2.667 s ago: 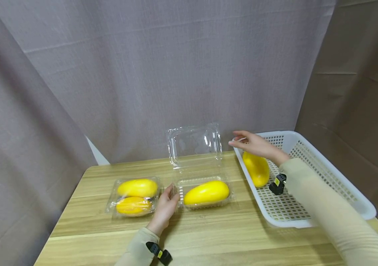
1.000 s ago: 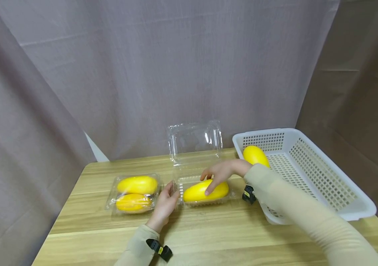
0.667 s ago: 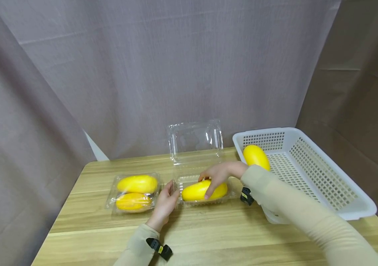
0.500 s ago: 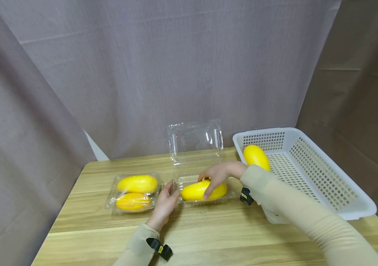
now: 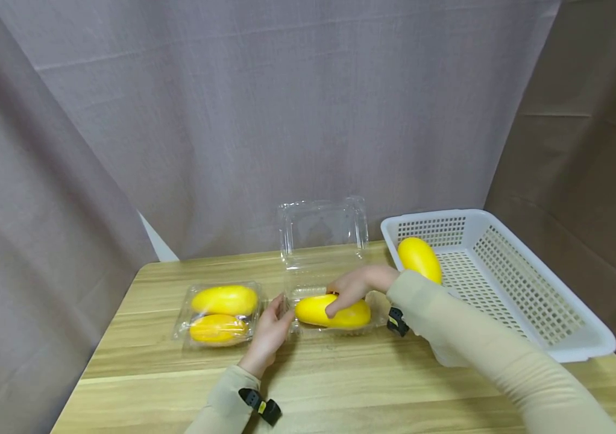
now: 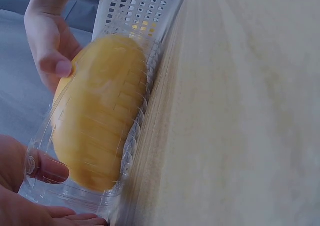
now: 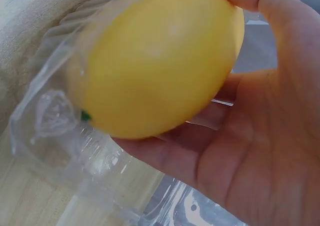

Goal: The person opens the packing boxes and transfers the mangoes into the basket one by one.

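A yellow mango lies in the base of a clear plastic clamshell box. Its clear lid stands raised at the back. With thumb in front and fingers behind, my right hand grips the mango from above. The right wrist view shows those fingers curled under the mango, which has a green spot at one end. My left hand pinches the box's left wall; in the left wrist view its thumb shows through the plastic.
Left of my left hand sits a closed clear box with two yellow mangoes inside. A white perforated basket stands on the right, another mango at its left side. Behind the wooden table hangs a grey curtain.
My right hand has come from above the basket to the box and taken hold of the mango there. That mango has shifted and turned slightly. My left hand has stayed at the box's wall.
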`<state>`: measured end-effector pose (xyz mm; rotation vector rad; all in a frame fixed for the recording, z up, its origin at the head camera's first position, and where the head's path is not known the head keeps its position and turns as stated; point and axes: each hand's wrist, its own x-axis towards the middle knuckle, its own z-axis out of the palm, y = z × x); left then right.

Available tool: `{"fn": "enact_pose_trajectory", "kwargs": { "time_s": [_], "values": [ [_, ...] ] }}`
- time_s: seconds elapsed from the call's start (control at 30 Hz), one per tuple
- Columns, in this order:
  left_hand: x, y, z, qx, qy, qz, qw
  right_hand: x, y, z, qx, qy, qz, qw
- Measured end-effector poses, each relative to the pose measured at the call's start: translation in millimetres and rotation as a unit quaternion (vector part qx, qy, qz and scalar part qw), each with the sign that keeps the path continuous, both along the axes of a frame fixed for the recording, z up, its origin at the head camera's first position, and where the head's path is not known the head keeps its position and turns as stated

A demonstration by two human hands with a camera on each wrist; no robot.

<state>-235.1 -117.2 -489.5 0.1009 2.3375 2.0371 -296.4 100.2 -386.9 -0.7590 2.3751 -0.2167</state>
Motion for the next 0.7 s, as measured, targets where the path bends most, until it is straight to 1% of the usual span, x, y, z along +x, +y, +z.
{"fn": "enact_pose_trajectory", "kwargs": {
  "time_s": [0.13,0.23,0.47,0.7],
  "values": [
    [-2.1,0.1,-1.0,-0.002,-0.002,0.002,1.0,2.1,-3.5,-0.1,0.001,0.01,0.017,0.9998],
    [-3.1,0.2,-1.9,-0.004,-0.006,0.002,1.0,3.8,-5.8,-2.1,0.0,0.017,0.021,0.9996],
    [-2.2,-0.5,-2.3,-0.008,-0.01,0.004,0.9999,4.5,-8.8,-6.4,-0.012,0.028,0.003,0.9995],
    [-2.4,0.4,-2.5,-0.004,-0.007,0.004,1.0,2.2,-7.4,-7.1,-0.026,0.035,-0.002,0.999]
  ]
}}
